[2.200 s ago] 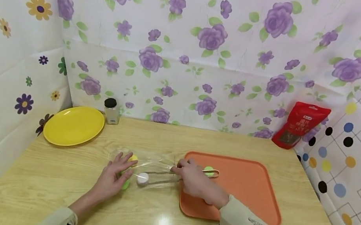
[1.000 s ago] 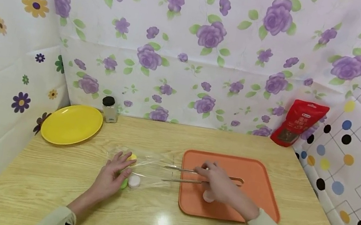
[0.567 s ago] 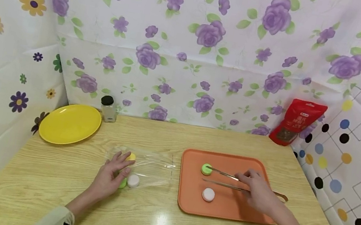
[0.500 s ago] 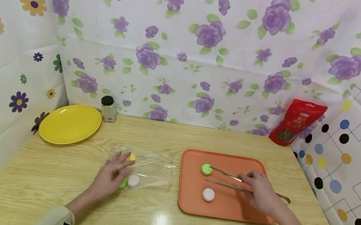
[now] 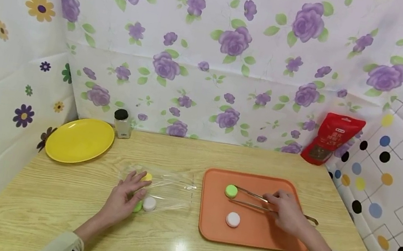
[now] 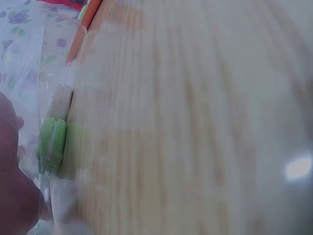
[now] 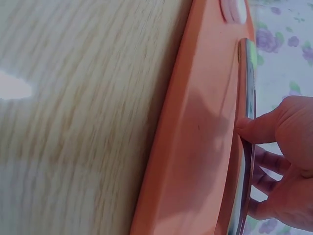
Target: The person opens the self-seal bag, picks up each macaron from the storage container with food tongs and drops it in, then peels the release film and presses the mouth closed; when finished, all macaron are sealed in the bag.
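My right hand (image 5: 288, 212) grips metal tongs (image 5: 258, 195) over the orange tray (image 5: 258, 237). Their spread tips lie at the edges of a green macaron (image 5: 231, 191), one by its upper right and one below. A white macaron (image 5: 232, 220) sits nearer the tray's front edge. On the table, my left hand (image 5: 126, 195) rests with relaxed fingers on a clear plastic bag (image 5: 173, 187). Inside the bag are a white macaron (image 5: 149, 204), a partly covered yellow macaron (image 5: 147, 176) and a green macaron (image 6: 51, 144). In the right wrist view, thumb and fingers squeeze the tongs (image 7: 248, 98).
A yellow plate (image 5: 79, 140) lies at the back left, beside a black-capped jar (image 5: 123, 124). At the back right a red pouch (image 5: 333, 140) leans on the flowered backdrop (image 5: 199, 89). Bare wooden tabletop (image 5: 149, 245) runs along the front.
The tongs left the white macaron in the bag and withdrew to the right. Their tips now stand around the green macaron on the tray. My left hand has stayed on the bag.
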Action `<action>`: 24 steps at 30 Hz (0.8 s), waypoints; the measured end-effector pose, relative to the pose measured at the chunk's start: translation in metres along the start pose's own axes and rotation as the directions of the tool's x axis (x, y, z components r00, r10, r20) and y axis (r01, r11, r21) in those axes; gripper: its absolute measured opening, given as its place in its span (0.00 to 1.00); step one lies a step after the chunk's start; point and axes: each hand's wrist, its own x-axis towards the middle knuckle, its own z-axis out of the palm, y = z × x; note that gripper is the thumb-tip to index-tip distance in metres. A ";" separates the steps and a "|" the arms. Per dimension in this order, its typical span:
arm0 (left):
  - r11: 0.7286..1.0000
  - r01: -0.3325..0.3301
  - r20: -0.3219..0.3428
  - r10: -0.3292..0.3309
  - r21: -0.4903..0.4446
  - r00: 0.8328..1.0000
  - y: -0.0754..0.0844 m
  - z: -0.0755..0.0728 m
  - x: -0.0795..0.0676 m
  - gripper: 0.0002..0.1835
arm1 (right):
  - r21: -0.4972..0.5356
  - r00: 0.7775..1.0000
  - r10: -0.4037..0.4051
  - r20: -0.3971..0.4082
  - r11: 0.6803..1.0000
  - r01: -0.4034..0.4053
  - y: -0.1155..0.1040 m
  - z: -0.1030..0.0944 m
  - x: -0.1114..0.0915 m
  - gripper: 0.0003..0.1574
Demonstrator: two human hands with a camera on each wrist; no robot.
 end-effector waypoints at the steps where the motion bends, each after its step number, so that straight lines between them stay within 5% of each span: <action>1: 1.000 0.001 0.001 -0.001 0.000 1.000 0.000 0.000 0.000 0.14 | 0.002 1.000 0.002 -0.004 1.000 -0.002 0.000 0.002 0.001 0.24; 24: 1.000 -0.003 0.013 0.003 0.014 1.000 0.000 0.000 0.000 0.15 | 0.019 0.998 0.051 0.022 0.998 -0.052 -0.002 0.007 0.006 0.26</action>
